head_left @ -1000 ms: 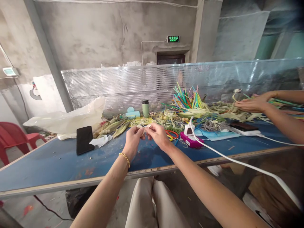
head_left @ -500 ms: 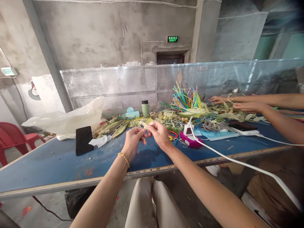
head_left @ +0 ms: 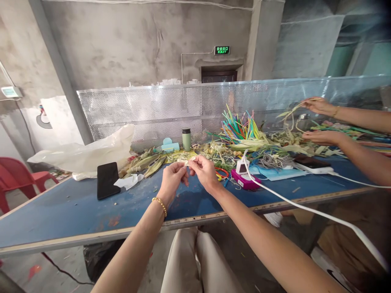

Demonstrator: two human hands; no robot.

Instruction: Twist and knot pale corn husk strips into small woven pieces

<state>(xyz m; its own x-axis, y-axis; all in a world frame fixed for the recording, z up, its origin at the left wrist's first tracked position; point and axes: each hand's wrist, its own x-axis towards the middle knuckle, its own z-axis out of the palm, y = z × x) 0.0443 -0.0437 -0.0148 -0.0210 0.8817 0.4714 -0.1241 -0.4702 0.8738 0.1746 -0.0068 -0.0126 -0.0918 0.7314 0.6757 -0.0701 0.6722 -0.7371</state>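
Observation:
My left hand (head_left: 173, 179) and my right hand (head_left: 203, 171) are close together above the blue table, thumbs and fingers pinched. Between their fingertips is a small pale strip (head_left: 187, 161), which looks like corn husk; most of it is hidden by the fingers. Both hands grip it. Beyond them lie a heap of shredded corn husks (head_left: 218, 151) and longer dried husks (head_left: 156, 166). A green bottle with a dark lid (head_left: 186, 140) stands upright behind my hands.
A black tablet (head_left: 108, 180), white tissue (head_left: 129, 181) and plastic sheet (head_left: 91, 152) lie left. Right are a magenta box (head_left: 246, 181), white cable (head_left: 284, 198), phone (head_left: 311, 161) and colourful pipe cleaners (head_left: 240, 127). A co-worker's hands (head_left: 322, 136) hold husk strands at far right.
My hands stay almost in place, still pinching the pale strip, with slight finger shifts. The co-worker's upper hand has risen and moved right, drawing husk strands up.

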